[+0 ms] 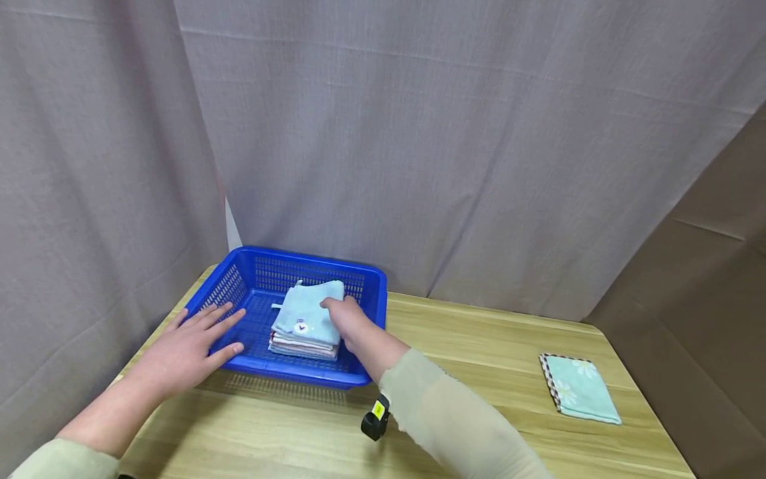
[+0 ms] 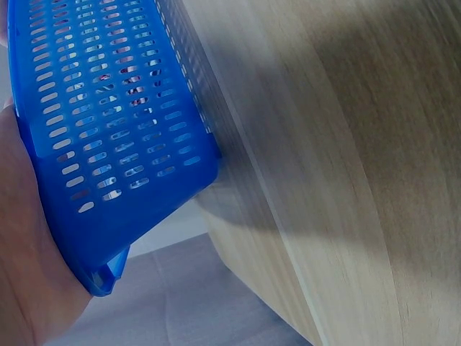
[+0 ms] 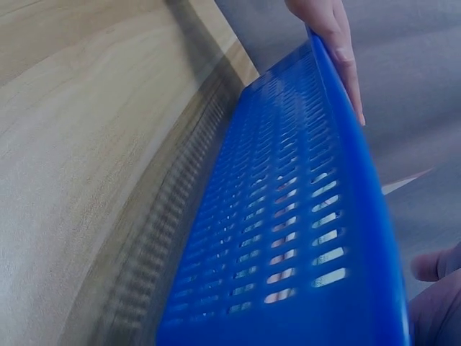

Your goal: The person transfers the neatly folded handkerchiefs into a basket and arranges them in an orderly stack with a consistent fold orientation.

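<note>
A stack of small folded towels (image 1: 302,346) sits in a blue plastic basket (image 1: 311,374). The top one is a light blue towel (image 1: 311,309) with a small white animal motif near its front edge. My right hand (image 1: 353,322) pinches its right edge, thumb on top and the other fingers mostly hidden along the side. Over the basket's front left corner lies my left hand (image 1: 188,349), fingers spread and straight. The left wrist view shows the left hand (image 2: 21,252) against the basket rim. In the right wrist view, part of my right hand (image 3: 439,288) appears beyond the rim.
A mint-green towel (image 1: 583,389) with white flowers and a checked border lies on the wooden table (image 1: 473,346) at the far right. Grey curtain (image 1: 419,153) hangs behind the table and along the left; a brown panel (image 1: 706,313) closes the right side.
</note>
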Demonstrator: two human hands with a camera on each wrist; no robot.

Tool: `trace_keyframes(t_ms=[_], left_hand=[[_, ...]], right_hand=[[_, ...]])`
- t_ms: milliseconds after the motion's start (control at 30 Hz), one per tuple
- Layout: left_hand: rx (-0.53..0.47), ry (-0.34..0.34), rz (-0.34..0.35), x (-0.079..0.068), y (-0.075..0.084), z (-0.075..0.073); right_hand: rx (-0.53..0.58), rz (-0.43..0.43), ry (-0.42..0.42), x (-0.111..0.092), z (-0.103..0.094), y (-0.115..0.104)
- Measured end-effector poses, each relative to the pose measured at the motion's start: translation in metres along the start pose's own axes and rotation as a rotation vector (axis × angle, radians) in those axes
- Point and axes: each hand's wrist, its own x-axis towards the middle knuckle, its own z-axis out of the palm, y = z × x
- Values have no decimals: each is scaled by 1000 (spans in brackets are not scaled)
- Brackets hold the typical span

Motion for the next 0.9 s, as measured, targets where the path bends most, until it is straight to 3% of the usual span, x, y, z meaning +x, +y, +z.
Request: trace_keyframes(t_ms=[167,367,667,900], left_hand=[[2,3,-2,-1,0,-1],[2,-2,-4,-1,-1,-1],[5,0,-2,-1,-2,2],[4,-4,-4,-1,-1,0]], right_hand=[[-62,-50,24,0,-2,-3],[-403,-215,83,3,-5,-8],[-831,-385,-30,9,-11,-8],[-1098,-372,-61,10,-11,-4]])
